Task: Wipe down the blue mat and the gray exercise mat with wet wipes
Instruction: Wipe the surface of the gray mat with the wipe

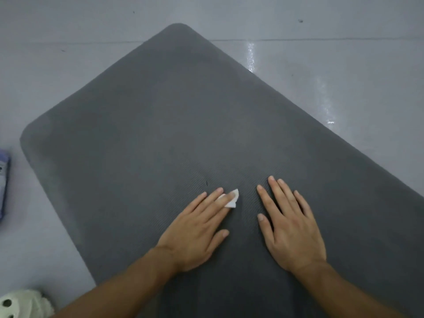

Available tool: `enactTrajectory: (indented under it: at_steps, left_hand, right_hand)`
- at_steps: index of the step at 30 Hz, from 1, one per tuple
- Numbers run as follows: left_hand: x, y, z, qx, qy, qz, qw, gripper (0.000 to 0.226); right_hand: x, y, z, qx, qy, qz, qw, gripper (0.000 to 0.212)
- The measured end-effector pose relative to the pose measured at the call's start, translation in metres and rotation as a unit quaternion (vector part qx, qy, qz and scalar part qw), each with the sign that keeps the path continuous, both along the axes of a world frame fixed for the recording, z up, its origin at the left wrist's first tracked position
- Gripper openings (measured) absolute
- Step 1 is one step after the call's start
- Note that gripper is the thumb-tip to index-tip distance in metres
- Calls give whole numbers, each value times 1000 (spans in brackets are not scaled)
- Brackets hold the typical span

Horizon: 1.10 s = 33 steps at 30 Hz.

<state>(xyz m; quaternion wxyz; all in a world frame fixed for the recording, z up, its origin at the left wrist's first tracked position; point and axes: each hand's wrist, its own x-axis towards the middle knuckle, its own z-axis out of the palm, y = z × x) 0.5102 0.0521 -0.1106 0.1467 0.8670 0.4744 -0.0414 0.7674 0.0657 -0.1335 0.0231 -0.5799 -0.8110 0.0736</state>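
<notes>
The gray exercise mat (172, 115) lies flat on the floor and fills most of the head view, running from the far rounded corner to the near right. My left hand (197, 228) lies flat on it with straight fingers and presses a small folded white wet wipe (231, 199) under its fingertips; only the wipe's tip shows. My right hand (291, 226) rests palm down on the mat just to the right, fingers straight and spread, holding nothing. No blue mat is in view.
A pale glossy floor (332, 65) surrounds the mat, with wet streaks to the right. A blue-and-white packet (4, 180) lies at the left edge of the view. A white perforated shoe (20, 304) sits at the bottom left corner.
</notes>
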Motion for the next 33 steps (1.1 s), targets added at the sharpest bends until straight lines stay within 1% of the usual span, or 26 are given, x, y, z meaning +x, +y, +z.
enactTrajectory:
  at_steps: [3, 7, 8, 9, 10, 12, 13, 14, 15, 17, 20, 22, 24, 25, 27, 29, 31, 33]
  left_hand:
    - [-21, 43, -7, 3, 17, 63, 998, 60]
    - [-35, 91, -11, 19, 45, 64, 997, 65]
    - [-37, 102, -11, 28, 44, 81, 995, 66]
    - [-40, 113, -11, 36, 37, 122, 991, 66]
    - [-44, 124, -10, 37, 26, 183, 982, 65]
    - [-59, 145, -7, 21, 10, 310, 951, 61]
    - [-68, 153, -6, 14, 8, 348, 937, 61]
    - [-77, 158, -7, 13, 8, 363, 932, 61]
    - [-82, 160, -8, 21, 2, 358, 934, 61]
    - [-81, 156, -9, 36, -25, 304, 952, 65]
    - [-53, 134, -9, 11, -60, 188, 980, 69]
    - [-24, 114, -5, -2, -77, 84, 994, 66]
    - [-2, 98, -2, -14, -47, -29, 998, 64]
    - [3, 94, -2, -15, -32, -59, 998, 64]
    - [2, 99, -4, -4, -16, -80, 997, 64]
    - [-8, 120, -9, 7, -10, -66, 998, 62]
    - [-21, 153, -12, 28, -17, -23, 999, 60]
    - [-38, 192, -15, 42, -26, 45, 998, 59]
  right_hand:
    - [0, 2, 2, -10, -4, 1, 1000, 61]
    - [1, 3, 5, -21, -8, -7, 1000, 61]
    - [1, 4, 6, -24, -7, -7, 1000, 62]
    - [0, 4, 6, -26, -6, -6, 1000, 62]
    - [0, 3, 6, -28, -6, -7, 1000, 63]
    - [-4, 3, 7, -32, 8, -20, 999, 66]
    - [-6, 6, 8, -38, 24, -36, 998, 69]
    - [-8, 12, 9, -46, 36, -55, 997, 72]
    - [-10, 22, 9, -50, 42, -74, 995, 73]
    - [-19, 50, 6, -43, 40, -126, 990, 71]
    - [-39, 83, 2, -24, 36, -219, 975, 70]
    - [-45, 84, -2, -5, 20, -245, 969, 67]
    - [-45, 83, -3, 9, 18, -250, 968, 64]
    - [-45, 83, -3, 12, 17, -249, 968, 63]
    - [-44, 84, -3, 13, 12, -254, 967, 62]
    - [-44, 85, -3, 15, 8, -260, 966, 62]
    - [-45, 84, -3, 13, 7, -262, 965, 62]
    - [-44, 85, -3, 16, 11, -267, 964, 62]
